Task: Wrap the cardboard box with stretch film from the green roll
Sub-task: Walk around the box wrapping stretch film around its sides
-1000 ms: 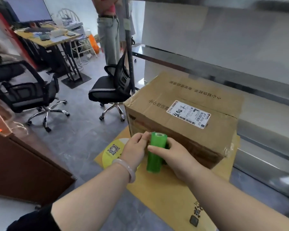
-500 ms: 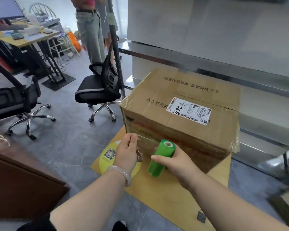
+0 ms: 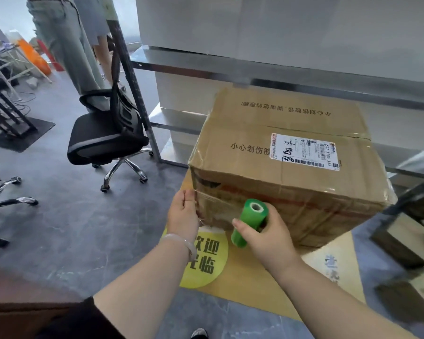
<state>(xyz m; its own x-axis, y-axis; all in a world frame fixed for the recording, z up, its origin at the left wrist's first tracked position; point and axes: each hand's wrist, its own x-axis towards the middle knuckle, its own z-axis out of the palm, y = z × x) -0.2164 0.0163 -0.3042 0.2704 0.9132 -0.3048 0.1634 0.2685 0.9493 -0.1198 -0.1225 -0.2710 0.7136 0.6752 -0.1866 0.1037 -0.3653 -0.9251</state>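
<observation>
A large brown cardboard box [image 3: 287, 167] with a white shipping label stands on a flat sheet of cardboard [image 3: 260, 287] on the floor. My right hand [image 3: 264, 237] grips the green roll [image 3: 249, 222], tilted, just in front of the box's near side. A clear band of stretch film [image 3: 216, 206] runs from the roll to the box's near left corner. There my left hand [image 3: 182, 214] presses the film's end flat against the corner, fingers together.
A black office chair [image 3: 108, 135] stands to the left, close to a dark metal post [image 3: 135, 94]. A person's legs [image 3: 66, 42] are behind it. A white counter [image 3: 279, 45] runs behind the box. A dark frame and cardboard pieces [image 3: 409, 238] lie at right.
The roll has moved right along the box's near side, pulling out film. My left hand slid left to the corner, holding the film's end. The view has come closer.
</observation>
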